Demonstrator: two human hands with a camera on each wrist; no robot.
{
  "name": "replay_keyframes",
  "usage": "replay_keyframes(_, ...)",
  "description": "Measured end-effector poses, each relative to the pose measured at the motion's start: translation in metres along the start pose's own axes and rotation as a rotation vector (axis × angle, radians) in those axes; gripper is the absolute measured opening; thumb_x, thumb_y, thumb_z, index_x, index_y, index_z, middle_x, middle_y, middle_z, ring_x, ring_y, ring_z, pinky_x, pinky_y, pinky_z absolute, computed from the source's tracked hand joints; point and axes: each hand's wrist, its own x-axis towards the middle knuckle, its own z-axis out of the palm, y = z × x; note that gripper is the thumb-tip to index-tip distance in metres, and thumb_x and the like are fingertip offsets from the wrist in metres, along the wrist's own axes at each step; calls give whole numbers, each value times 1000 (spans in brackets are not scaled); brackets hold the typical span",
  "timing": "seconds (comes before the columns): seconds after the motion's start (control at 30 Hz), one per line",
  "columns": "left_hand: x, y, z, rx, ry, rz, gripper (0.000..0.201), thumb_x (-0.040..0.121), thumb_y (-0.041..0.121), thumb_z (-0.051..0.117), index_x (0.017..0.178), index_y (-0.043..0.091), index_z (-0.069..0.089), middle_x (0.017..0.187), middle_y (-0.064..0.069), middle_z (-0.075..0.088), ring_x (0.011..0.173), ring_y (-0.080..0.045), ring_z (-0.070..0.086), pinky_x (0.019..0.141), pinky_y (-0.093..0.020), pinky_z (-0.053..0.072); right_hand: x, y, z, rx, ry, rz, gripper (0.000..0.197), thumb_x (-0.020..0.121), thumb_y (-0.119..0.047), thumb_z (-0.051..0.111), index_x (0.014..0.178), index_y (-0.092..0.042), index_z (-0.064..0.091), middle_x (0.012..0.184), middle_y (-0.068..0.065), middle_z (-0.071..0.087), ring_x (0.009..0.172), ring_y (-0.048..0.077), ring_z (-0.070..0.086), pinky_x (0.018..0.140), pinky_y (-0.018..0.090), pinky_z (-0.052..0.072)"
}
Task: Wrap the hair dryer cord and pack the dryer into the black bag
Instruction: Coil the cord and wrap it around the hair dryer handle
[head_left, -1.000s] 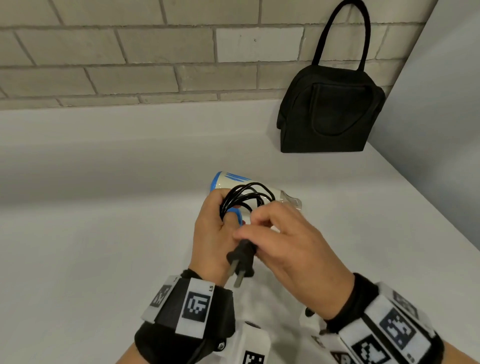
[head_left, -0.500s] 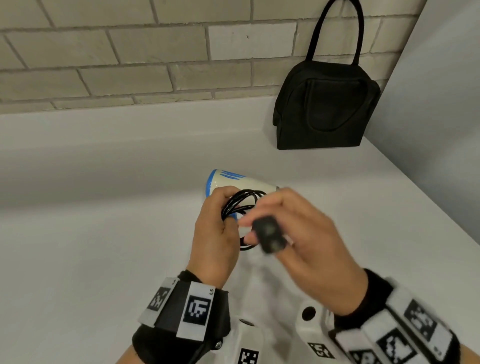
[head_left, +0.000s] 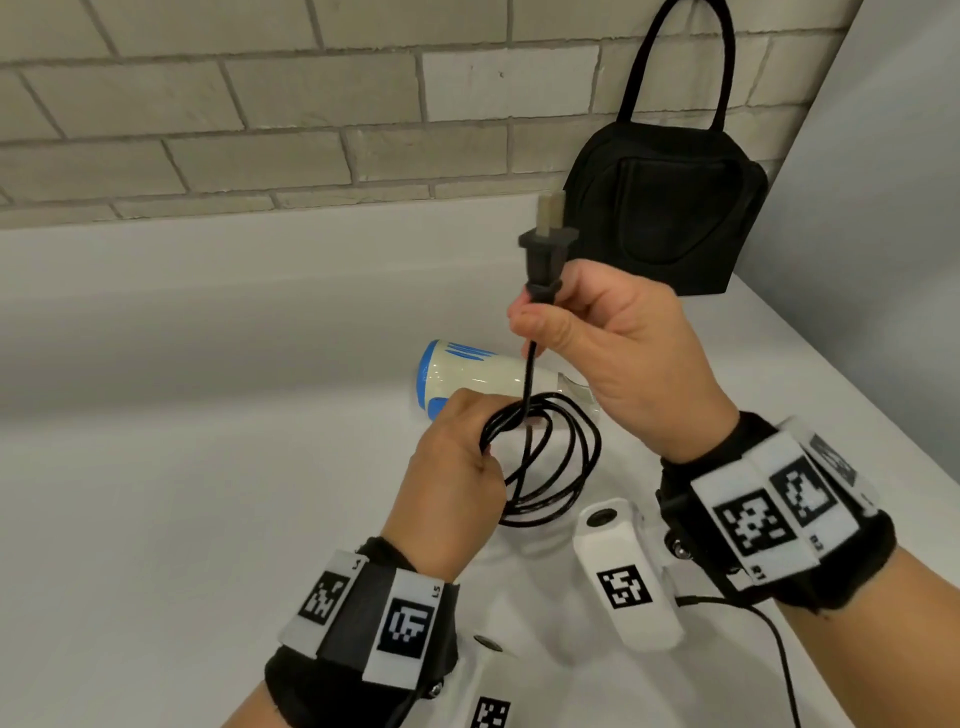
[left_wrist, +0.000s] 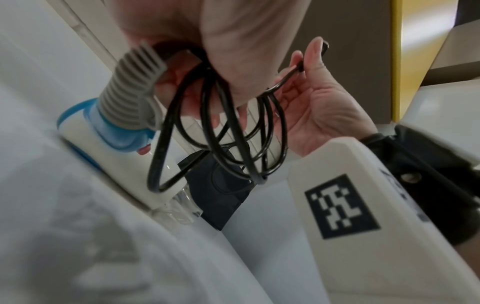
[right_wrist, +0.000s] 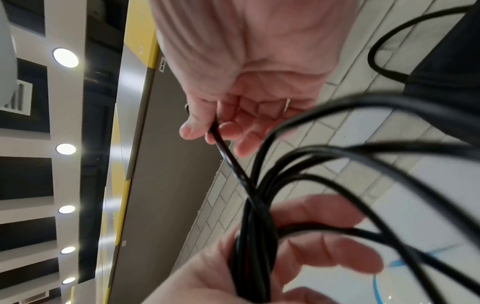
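A black cloth band (head_left: 363, 670) is worn on the left wrist, and another black band (head_left: 779, 525) on the right. White tags with black square codes are stuck on both bands. A white camera box (head_left: 626, 577) with a code mark and a thin black cable (head_left: 779, 644) are fixed at the right wrist.

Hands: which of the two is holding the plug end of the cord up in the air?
The right hand pinches the cord just below the plug; the left hand, lower, grips the coiled loops.

White-blue dryer (head_left: 470, 371) lying, cord (head_left: 545, 467) coiled, bag (head_left: 670, 218) upright.
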Motion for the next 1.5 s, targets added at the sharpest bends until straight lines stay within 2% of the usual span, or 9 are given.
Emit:
replay_keyframes(0.17,-5,1,-1,-81,-24,10,60,77,-14,45,88,45,48,86,20,54,81,11,52,73,-1,38,5,6,6,-1,32,156,18,68,-34,58,69,-16,54,60,-6,58,57,8,56,56,16,45)
replay_keyframes(0.3,-7,2,-5,-276,-4,-29,59,77,-18,44,95,37,57,89,20,66,77,5,60,68,-6,45,6,21,9,-51,9,345,21,90,-28,45,78,-10,45,66,8,63,62,22,60,65,36,51)
replay_keyframes(0.5,-7,-2,-5,-437,130,-83,58,74,-25,41,90,29,56,84,20,72,82,-4,68,76,-19,53,4,27,15,-158,10,484,40,90,-44,39,91,-4,43,89,30,65,77,47,63,74,59,52)
replay_keyframes(0.63,-7,-2,-6,-412,216,-65,52,74,-15,44,90,33,53,88,22,70,93,-3,64,86,-24,51,4,19,13,-53,-35,558,28,91,-39,40,93,-11,37,91,23,68,53,37,63,53,42,54)
replay_keyframes(0.83,-4,5,1,-296,223,-80,50,74,-1,44,95,44,46,93,25,59,96,-8,60,90,-43,51,1,24,18,115,157,550,16,95,-32,37,84,-19,36,68,5,61,26,8,33,31,15,27)
replay_keyframes(1.0,-6,-3,-6,-191,107,-157,47,82,-5,47,102,36,40,94,12,53,93,-16,62,78,-23,49,-1,25,17,223,203,588,16,94,-32,38,83,-20,37,72,1,56,27,6,30,31,14,23)
replay_keyframes(1.17,-9,-7,-16,-113,67,-134,47,79,-8,49,102,32,40,89,13,51,73,12,52,62,-7,44,-2,24,16,158,122,617,15,95,-32,37,84,-21,37,72,0,56,26,7,32,31,13,26)
replay_keyframes(1.4,-14,-6,-16,165,-25,111,66,83,-2,50,109,56,32,104,20,49,95,2,49,82,-4,39,0,33,14,187,86,745,23,90,-33,49,83,-12,42,69,6,52,24,8,39,28,11,30)
replay_keyframes(1.5,-12,-2,-12,306,-66,204,64,84,18,51,124,56,19,94,8,50,82,-9,52,71,-16,48,3,36,14,200,48,795,25,87,-34,54,77,-12,46,59,5,49,24,5,39,25,10,29)
